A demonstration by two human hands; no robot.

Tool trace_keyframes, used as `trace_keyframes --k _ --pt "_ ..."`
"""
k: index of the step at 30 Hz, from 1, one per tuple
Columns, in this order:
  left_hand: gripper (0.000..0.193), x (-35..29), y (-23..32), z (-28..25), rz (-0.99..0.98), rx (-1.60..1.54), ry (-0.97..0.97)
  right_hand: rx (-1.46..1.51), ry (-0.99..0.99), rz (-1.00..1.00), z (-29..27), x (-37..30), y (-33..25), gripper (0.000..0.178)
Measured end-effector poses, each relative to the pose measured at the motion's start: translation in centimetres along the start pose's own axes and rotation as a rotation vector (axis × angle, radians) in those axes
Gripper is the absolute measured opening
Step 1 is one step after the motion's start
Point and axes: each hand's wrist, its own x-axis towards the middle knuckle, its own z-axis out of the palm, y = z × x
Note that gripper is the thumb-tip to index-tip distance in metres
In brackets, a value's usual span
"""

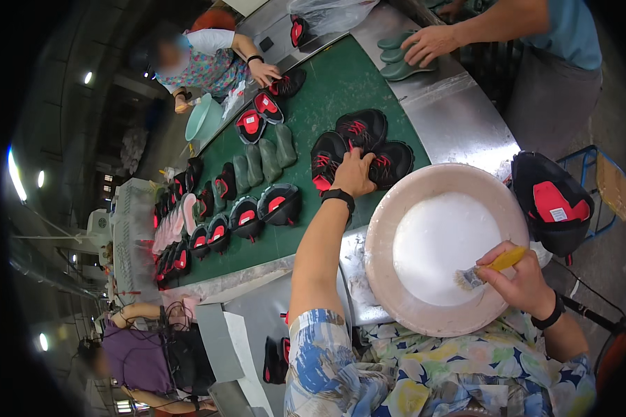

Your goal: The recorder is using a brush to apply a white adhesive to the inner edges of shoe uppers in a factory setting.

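Observation:
My left hand (355,174) reaches in among three black shoe uppers with red laces. Its fingers are closed at the edge of one black shoe upper (362,130), close to a small red tab. Another black upper (391,165) lies to the right of the fingers and a third (329,158) to the left. My right hand (522,281) grips a paintbrush (501,260) by its yellow handle. The pale bristles are down at the white liquid (442,243) inside a large beige basin (373,260). Whether the tips are submerged is hard to tell.
A green conveyor belt (330,87) carries rows of shoe uppers and several green shoe lasts (268,158). Metal edging (459,118) borders it. An upper with a red lining (553,201) sits right of the basin. Co-workers stand at far left, far right and lower left.

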Motion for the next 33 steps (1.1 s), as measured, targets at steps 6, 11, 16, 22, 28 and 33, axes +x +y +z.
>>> trace_keyframes --k 6,11,16,22,28,33 --pt "0.067 -7.1 0.2 -1.8 0.088 -0.043 0.240 0.047 -0.026 -0.037 -0.3 0.3 -0.2 0.015" --pt "0.065 -20.7 2.9 -11.0 -0.068 0.028 0.299 0.036 -0.032 -0.020 -0.8 0.0 1.7 0.014" --pt "0.099 -32.4 -0.4 -14.3 -0.361 -0.265 -0.483 0.041 -0.044 -0.011 -1.0 0.1 1.8 0.014" --pt "0.107 -22.2 -7.7 -4.3 -0.289 -0.349 0.083 0.013 -0.052 -0.003 -0.6 0.5 1.1 0.014" --pt "0.106 -5.7 -9.5 0.7 -0.408 -0.099 0.275 -0.038 -0.014 0.035 -0.6 0.3 1.2 0.014" --pt "0.086 -5.1 -7.1 -0.2 -0.418 -0.274 -0.184 -0.075 0.015 0.079 -1.3 1.2 2.0 0.014"
